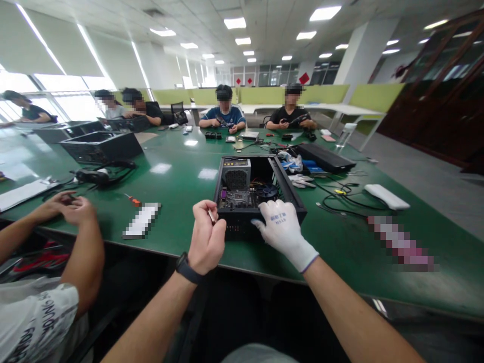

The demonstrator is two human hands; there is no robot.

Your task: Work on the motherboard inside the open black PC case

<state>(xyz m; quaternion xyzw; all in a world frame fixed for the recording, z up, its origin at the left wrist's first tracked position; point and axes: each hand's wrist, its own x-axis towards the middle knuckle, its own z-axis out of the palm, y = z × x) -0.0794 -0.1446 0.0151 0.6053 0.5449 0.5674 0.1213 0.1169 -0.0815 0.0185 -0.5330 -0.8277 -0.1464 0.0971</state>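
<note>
An open black computer case (295,194) lies on the green table (181,176) in front of me, with its motherboard (237,198), power supply (236,174) and a fan showing inside. My bare left hand (206,237), a black watch on its wrist, is closed in a pinch on a small thin metal part beside the case's near left corner. My right hand (282,227) wears a white work glove and rests on the case's near edge, fingers curled over the rim.
A co-worker's hands (70,204) are clasped at my left, near an orange screwdriver (133,200). Other cases (102,145), a headset, a side panel (325,157), cables (340,194) and gloves lie about. Several people sit at the far side.
</note>
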